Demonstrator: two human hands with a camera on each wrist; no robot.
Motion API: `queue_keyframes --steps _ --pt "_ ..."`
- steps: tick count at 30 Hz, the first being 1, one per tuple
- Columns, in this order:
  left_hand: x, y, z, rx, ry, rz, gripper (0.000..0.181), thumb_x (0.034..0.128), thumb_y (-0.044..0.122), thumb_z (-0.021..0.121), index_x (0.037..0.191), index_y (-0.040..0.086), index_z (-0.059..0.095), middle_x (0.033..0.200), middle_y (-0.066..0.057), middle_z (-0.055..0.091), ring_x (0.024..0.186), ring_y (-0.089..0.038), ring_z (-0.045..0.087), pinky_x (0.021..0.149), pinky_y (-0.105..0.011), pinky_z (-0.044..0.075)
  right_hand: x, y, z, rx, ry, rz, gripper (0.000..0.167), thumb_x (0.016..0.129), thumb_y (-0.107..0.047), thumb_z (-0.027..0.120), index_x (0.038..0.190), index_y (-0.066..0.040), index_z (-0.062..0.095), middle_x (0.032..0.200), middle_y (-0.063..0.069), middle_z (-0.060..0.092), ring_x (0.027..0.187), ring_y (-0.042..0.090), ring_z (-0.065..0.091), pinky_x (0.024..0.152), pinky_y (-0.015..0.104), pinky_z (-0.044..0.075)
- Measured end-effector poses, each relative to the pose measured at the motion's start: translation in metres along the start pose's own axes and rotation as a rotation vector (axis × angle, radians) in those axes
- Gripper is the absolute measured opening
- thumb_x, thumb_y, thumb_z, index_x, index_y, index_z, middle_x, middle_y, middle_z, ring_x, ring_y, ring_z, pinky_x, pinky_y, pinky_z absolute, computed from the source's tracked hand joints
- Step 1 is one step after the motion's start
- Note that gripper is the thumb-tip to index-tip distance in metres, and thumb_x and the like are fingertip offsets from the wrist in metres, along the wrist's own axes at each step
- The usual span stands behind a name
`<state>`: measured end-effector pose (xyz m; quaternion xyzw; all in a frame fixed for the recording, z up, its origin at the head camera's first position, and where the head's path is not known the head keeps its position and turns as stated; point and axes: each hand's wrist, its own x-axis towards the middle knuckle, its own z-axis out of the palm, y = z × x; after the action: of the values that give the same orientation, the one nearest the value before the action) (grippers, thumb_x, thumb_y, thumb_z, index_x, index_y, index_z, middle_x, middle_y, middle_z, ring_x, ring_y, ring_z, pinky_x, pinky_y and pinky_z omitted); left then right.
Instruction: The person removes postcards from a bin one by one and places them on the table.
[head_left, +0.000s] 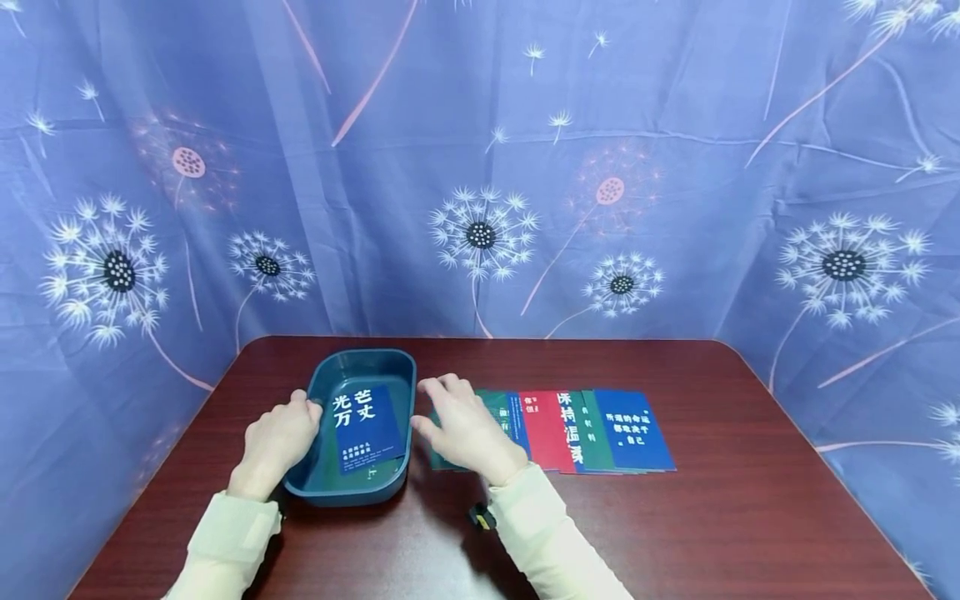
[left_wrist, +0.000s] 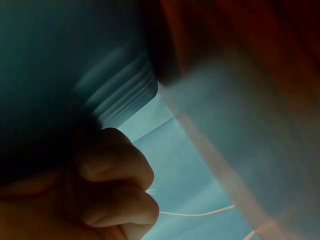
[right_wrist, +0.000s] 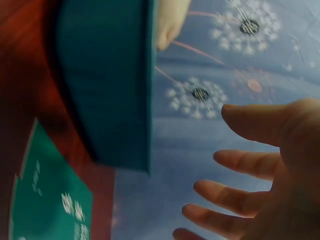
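A teal plastic bin (head_left: 352, 497) stands on the left part of the table, with a blue card (head_left: 369, 429) bearing white characters lying inside over another card, mostly hidden. My left hand (head_left: 279, 437) grips the bin's left rim; in the left wrist view its fingers (left_wrist: 122, 175) are curled against the dark wall. Just right of the bin, my right hand (head_left: 472, 429) hovers with spread fingers and holds nothing. In the right wrist view a gap shows between this hand (right_wrist: 265, 175) and the bin (right_wrist: 107, 85). Beneath and beyond it lies a row of overlapping cards (head_left: 551, 433).
The row runs rightward in green, blue and red, ending in a blue card (head_left: 637, 429). A dark red-brown wooden table (head_left: 750, 500) carries everything. Blue cloth with dandelion prints (head_left: 480, 233) hangs behind and along both sides.
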<state>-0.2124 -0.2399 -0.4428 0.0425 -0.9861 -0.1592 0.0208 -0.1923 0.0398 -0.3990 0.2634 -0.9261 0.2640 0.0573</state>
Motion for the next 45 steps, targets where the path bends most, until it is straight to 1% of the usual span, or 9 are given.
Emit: queue_keyframes --steps 7,11,15,19,24,28,32,40,45 --pt "-0.001 -0.002 0.002 -0.004 -0.002 -0.016 0.038 0.102 0.026 0.035 0.112 -0.009 0.047 0.082 -0.024 0.058 0.07 -0.036 0.058 0.067 -0.058 0.049 0.016 -0.021 0.033 -0.085 -0.013 -0.144 0.042 0.095 -0.029 0.062 0.131 -0.008 0.055 0.119 0.009 0.054 0.107 0.022 0.051 0.092 0.033 0.046" --pt "0.0 -0.002 0.0 0.003 0.02 0.001 0.039 0.1021 0.026 0.035 0.111 -0.009 0.048 0.081 -0.024 0.058 0.069 -0.037 0.059 0.066 -0.058 0.049 0.032 -0.031 0.053 -0.195 -0.026 -0.235 0.041 0.096 -0.03 0.061 0.129 -0.007 0.056 0.121 0.011 0.055 0.107 0.021 0.054 0.094 0.029 0.046" --pt "0.001 -0.002 0.002 0.004 0.02 0.023 0.038 0.1021 0.026 0.036 0.109 -0.009 0.05 0.08 -0.024 0.059 0.068 -0.038 0.059 0.065 -0.059 0.049 0.045 -0.038 0.072 -0.321 -0.057 -0.256 0.041 0.097 -0.037 0.059 0.127 -0.008 0.06 0.12 0.009 0.06 0.106 0.018 0.057 0.094 0.028 0.047" --pt "0.001 -0.003 0.005 0.005 0.018 0.026 0.037 0.1015 0.025 0.037 0.107 -0.008 0.051 0.078 -0.023 0.059 0.066 -0.038 0.059 0.063 -0.058 0.049 0.056 -0.042 0.09 -0.462 -0.109 -0.161 0.047 0.098 -0.047 0.052 0.125 -0.012 0.064 0.119 0.004 0.064 0.109 0.017 0.059 0.097 0.031 0.043" --pt "0.001 -0.003 0.005 0.008 0.043 0.028 0.036 0.1008 0.025 0.038 0.105 -0.008 0.051 0.078 -0.024 0.059 0.065 -0.039 0.059 0.063 -0.059 0.049 0.069 -0.046 0.106 -0.64 -0.234 0.05 0.071 0.095 -0.066 0.036 0.143 -0.016 0.05 0.135 0.007 0.057 0.127 0.022 0.05 0.108 0.041 0.031" --pt "0.001 -0.003 0.003 0.001 0.048 0.027 0.035 0.1005 0.025 0.038 0.104 -0.007 0.051 0.078 -0.025 0.059 0.066 -0.04 0.059 0.062 -0.059 0.048 0.077 -0.049 0.112 -0.673 -0.318 0.181 0.086 0.088 -0.077 0.033 0.152 -0.019 0.036 0.143 0.007 0.051 0.133 0.024 0.044 0.112 0.046 0.024" --pt "0.001 -0.002 0.002 -0.007 0.041 0.024 0.033 0.1003 0.024 0.038 0.102 -0.005 0.052 0.076 -0.022 0.059 0.066 -0.039 0.059 0.061 -0.058 0.048 0.082 -0.05 0.115 -0.682 -0.365 0.237 0.097 0.081 -0.082 0.038 0.154 -0.018 0.031 0.144 0.005 0.049 0.132 0.023 0.044 0.11 0.043 0.028" --pt "0.003 -0.002 -0.001 -0.013 0.031 0.025 0.035 0.1011 0.026 0.038 0.106 -0.006 0.051 0.079 -0.022 0.059 0.069 -0.039 0.059 0.063 -0.058 0.048 0.088 -0.048 0.114 -0.688 -0.275 0.273 0.113 0.068 -0.087 0.052 0.151 -0.014 0.035 0.137 0.009 0.053 0.121 0.025 0.05 0.103 0.036 0.037" --pt "0.003 -0.004 0.0 -0.006 0.019 0.02 0.036 0.1019 0.027 0.037 0.108 -0.006 0.051 0.08 -0.022 0.059 0.068 -0.037 0.059 0.064 -0.058 0.049 0.087 -0.046 0.116 -0.636 -0.187 0.271 0.118 0.061 -0.085 0.063 0.149 -0.011 0.037 0.128 0.01 0.054 0.109 0.023 0.053 0.095 0.035 0.043"
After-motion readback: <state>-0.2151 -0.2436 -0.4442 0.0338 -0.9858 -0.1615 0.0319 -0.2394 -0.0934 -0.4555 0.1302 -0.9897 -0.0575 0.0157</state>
